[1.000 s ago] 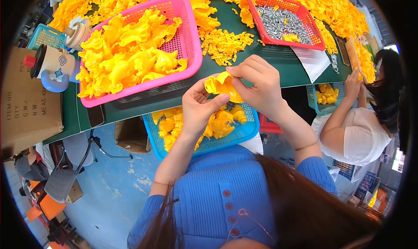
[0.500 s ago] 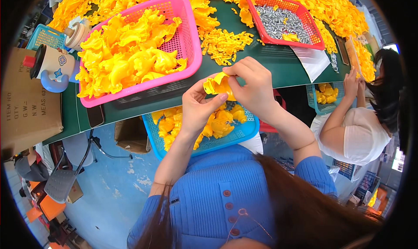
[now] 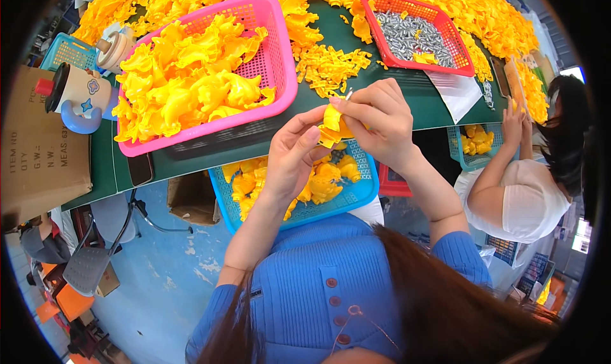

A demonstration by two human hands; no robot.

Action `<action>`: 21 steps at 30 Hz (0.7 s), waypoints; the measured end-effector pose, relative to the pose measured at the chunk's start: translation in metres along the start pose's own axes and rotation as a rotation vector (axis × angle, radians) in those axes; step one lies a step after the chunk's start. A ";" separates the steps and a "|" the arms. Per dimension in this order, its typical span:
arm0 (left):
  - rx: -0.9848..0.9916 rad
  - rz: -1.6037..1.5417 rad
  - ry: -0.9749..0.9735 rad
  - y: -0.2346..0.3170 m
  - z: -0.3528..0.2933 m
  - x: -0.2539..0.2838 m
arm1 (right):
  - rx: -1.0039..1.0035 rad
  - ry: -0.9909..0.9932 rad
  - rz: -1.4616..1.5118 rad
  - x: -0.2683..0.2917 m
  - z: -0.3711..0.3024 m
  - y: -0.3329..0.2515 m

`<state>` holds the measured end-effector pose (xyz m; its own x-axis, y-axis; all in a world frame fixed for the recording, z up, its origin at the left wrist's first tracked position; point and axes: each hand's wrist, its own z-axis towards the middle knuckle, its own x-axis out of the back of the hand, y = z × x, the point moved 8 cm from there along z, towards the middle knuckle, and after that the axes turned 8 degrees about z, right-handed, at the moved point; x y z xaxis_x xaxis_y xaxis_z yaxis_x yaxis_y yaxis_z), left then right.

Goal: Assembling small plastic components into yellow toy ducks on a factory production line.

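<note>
Between my two hands, above the table's front edge, is a curved glossy yellow plastic piece [image 3: 331,121]. My left hand [image 3: 294,149] is closed on it from the left, thumb and fingers pinching its edge. The fingers of my right hand [image 3: 384,121] are bent in at its right side. A small silver metal cylinder [image 3: 349,94] sticks up from the right fingertips, and its lower end is hidden. Just below my hands, a blue basket [image 3: 299,221] on my lap holds several larger yellow plastic parts [image 3: 324,181].
A pink basket [image 3: 287,58] heaped with yellow parts stands left on the green table [image 3: 407,93]. A red basket [image 3: 468,62] of silver metal cylinders is at the back right. Small yellow pieces [image 3: 331,68] lie between them. Another person [image 3: 522,198] works at right.
The yellow piece has been turned and tilted between my fingers. My right hand has shifted slightly right, and a silver cylinder now shows at its fingertips.
</note>
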<state>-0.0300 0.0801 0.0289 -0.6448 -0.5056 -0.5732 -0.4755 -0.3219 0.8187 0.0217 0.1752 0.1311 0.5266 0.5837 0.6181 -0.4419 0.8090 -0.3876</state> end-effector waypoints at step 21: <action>0.044 -0.238 0.084 -0.019 0.014 -0.022 | -0.505 -0.048 0.321 0.002 -0.022 0.026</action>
<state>-0.0150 0.1086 0.0252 -0.4605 -0.4854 -0.7432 -0.6347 -0.4052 0.6580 0.0273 0.1991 0.1073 0.3853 0.8102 0.4417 -0.1676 0.5322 -0.8299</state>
